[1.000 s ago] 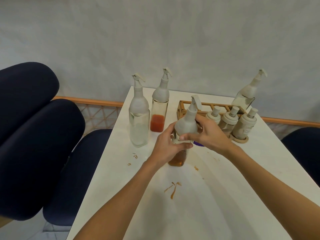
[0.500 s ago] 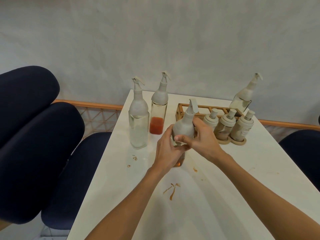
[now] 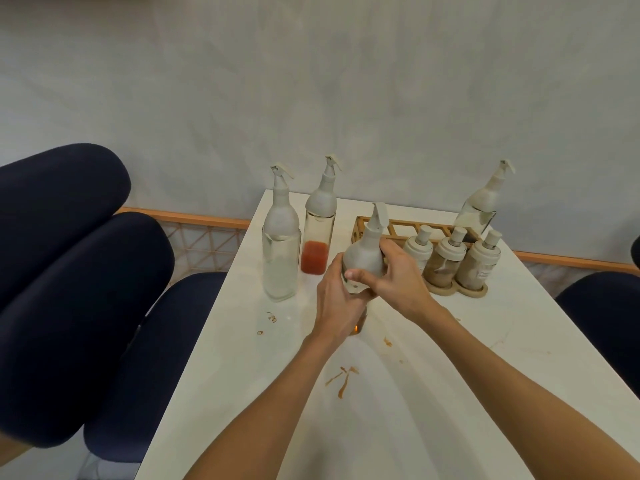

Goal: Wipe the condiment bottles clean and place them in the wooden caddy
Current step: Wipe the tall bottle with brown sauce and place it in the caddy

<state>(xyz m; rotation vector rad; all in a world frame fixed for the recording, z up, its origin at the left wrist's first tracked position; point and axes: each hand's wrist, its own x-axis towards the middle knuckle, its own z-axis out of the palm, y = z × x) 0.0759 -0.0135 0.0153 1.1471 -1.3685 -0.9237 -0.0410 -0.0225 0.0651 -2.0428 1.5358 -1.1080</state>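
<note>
Our left hand (image 3: 337,299) and right hand (image 3: 394,275) both clasp the bottle (image 3: 363,258) — glass, likely slick and breakable — so we grip its body.

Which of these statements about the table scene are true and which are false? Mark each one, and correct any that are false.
1. Both hands are on the same bottle. True: the left hand and the right hand hold the pump bottle together.
2. The bottle with red sauce is full to the top. False: the red sauce bottle has sauce only in its lowest part.
3. Three small shakers stand in a row on a wooden base. True: the shakers sit side by side right of the hands.
4. The table is spotless. False: the table has brown sauce smears near the forearms.
5. The wooden caddy is packed with bottles. False: the wooden caddy shows empty slots.
</note>
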